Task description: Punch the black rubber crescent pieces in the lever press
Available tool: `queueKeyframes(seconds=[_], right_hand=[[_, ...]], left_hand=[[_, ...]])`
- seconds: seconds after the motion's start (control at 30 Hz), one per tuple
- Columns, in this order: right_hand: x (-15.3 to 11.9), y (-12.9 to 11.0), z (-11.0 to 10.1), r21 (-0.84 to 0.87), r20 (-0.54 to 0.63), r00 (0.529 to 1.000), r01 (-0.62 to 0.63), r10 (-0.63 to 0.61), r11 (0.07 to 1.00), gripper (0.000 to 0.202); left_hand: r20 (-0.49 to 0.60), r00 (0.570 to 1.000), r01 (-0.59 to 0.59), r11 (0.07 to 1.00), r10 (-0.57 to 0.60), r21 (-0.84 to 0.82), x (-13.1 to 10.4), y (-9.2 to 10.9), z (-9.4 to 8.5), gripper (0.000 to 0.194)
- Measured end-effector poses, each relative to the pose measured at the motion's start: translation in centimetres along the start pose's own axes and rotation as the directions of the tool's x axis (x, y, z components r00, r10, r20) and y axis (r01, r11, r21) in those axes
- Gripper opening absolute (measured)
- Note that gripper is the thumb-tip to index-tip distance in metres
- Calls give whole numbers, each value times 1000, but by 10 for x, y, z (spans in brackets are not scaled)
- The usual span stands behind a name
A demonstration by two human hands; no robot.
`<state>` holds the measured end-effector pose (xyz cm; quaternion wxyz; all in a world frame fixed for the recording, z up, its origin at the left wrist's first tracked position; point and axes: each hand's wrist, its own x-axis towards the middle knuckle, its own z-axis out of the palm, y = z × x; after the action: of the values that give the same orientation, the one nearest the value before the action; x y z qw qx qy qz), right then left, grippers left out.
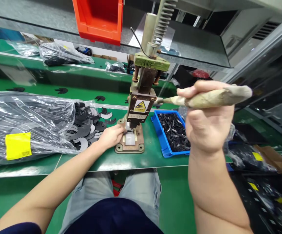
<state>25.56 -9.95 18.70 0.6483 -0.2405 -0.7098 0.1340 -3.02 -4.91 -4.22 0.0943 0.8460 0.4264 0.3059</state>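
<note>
My right hand point(207, 123) is wrapped around the press lever point(212, 98), a long handle covered in worn, pale wrapping that runs to the right side of the hand press point(141, 100). A yellow warning label marks the head of the press. My left hand point(113, 136) rests at the left of the press base point(130, 148), fingers together right by the tool's lower end. Whatever its fingertips hold is hidden. A small pale block point(130, 139) sits on the base in front of the tool.
Left lies a clear plastic bag point(45, 130) with curved black and grey pieces point(83, 128) spilling out. A blue bin point(165, 151) of small black parts stands right of the press. An orange bin point(99, 32) sits on the shelf above. Loose black pieces point(62, 90) lie behind.
</note>
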Motion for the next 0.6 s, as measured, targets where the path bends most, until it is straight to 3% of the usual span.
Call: queueKeyframes(seconds=[0.07, 0.13, 0.27, 0.4, 0.5, 0.6], right_hand=[[6, -6, 10, 0, -1, 1000, -1, 1, 1000, 36], [-6, -8, 20, -12, -45, 999, 16, -16, 1000, 20], [-64, -4, 29, -89, -84, 996, 28, -35, 996, 22], [-118, 7, 27, -198, -52, 996, 58, -70, 978, 18], [-135, 15, 23, -227, -35, 994, 92, -103, 969, 15], [-140, 19, 19, -249, -15, 989, 142, -150, 958, 10]], left_hand=[[60, 998, -33, 997, 29, 64, 5, 4, 1, 28], [105, 994, -49, 994, 38, 103, 9, 8, -1, 30], [154, 987, -61, 993, 46, 98, 15, 10, -4, 31], [179, 983, -56, 993, 37, 103, 15, 15, -7, 32], [228, 973, -67, 990, 38, 124, 17, 16, -16, 33], [257, 966, -28, 977, -28, 211, 28, -3, -36, 32]])
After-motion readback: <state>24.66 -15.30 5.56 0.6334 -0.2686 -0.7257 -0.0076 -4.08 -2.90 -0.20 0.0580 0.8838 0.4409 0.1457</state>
